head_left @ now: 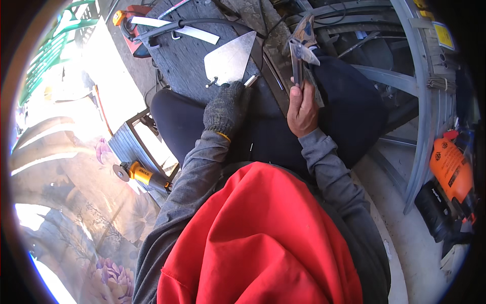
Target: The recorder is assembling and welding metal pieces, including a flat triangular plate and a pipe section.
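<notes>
My left hand [226, 107], in a grey knit glove, grips the short metal stem of a triangular steel trowel blade [231, 60] that lies on a dark wooden board [182, 55]. My bare right hand [302, 112] is closed on the handles of metal pliers [302, 48], whose jaws point up and away from me. Both hands are above my lap in dark trousers. A red cloth [258, 238] covers my chest and hides the lower forearms.
An orange angle grinder [139, 174] lies on the floor at my left. An orange power drill [452, 172] sits at the right beside a grey metal frame [422, 101]. White metal strips [177, 28] and a black cable rest on the board.
</notes>
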The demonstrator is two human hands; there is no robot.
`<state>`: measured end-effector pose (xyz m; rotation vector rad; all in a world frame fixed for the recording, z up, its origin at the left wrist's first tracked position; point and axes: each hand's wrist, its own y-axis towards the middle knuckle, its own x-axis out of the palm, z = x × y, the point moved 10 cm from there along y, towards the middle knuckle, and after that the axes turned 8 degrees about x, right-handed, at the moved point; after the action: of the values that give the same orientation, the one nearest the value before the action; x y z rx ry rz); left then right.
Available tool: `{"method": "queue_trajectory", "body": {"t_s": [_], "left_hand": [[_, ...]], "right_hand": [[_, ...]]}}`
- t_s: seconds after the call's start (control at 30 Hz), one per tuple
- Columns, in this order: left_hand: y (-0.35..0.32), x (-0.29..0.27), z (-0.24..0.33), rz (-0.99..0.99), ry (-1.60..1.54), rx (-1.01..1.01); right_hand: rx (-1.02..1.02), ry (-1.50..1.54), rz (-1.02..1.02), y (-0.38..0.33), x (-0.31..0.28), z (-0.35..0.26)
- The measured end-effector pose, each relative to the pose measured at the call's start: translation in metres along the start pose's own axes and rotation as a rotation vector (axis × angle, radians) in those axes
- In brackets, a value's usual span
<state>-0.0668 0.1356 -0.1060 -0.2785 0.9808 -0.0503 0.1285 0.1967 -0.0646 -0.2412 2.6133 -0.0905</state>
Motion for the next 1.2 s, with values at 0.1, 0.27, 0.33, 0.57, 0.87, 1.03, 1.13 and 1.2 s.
{"method": "queue_trajectory", "body": {"t_s": [0.1, 0.27, 0.33, 0.57, 0.87, 1.03, 1.13, 1.2], "left_hand": [[0.0, -0.001, 0.003, 0.071, -0.027, 0.055], [-0.005, -0.004, 0.004, 0.003, -0.013, -0.064], [-0.008, -0.005, 0.003, 0.021, 0.002, -0.055], [-0.004, -0.002, -0.003, 0.052, 0.037, -0.038], [-0.002, 0.001, -0.005, -0.084, -0.046, -0.118], [-0.004, -0.006, -0.002, 0.011, -0.227, 0.062], [-0.002, -0.005, 0.01, -0.003, -0.117, 0.146], [-0.002, -0.005, 0.017, -0.019, -0.066, 0.128]], "right_hand": [[0.229, -0.467, -0.461, -0.012, 0.052, 0.061], [0.031, -0.184, -0.168, -0.003, 0.024, 0.019], [-0.028, -0.056, -0.036, -0.002, 0.009, 0.006], [0.071, -0.299, -0.261, -0.009, 0.039, 0.039], [0.125, -0.309, -0.344, -0.007, 0.043, 0.045], [0.192, -0.186, -0.232, -0.005, 0.027, 0.06], [0.275, -0.24, -0.279, -0.005, 0.032, 0.075], [0.303, -0.26, -0.305, -0.006, 0.032, 0.075]]}}
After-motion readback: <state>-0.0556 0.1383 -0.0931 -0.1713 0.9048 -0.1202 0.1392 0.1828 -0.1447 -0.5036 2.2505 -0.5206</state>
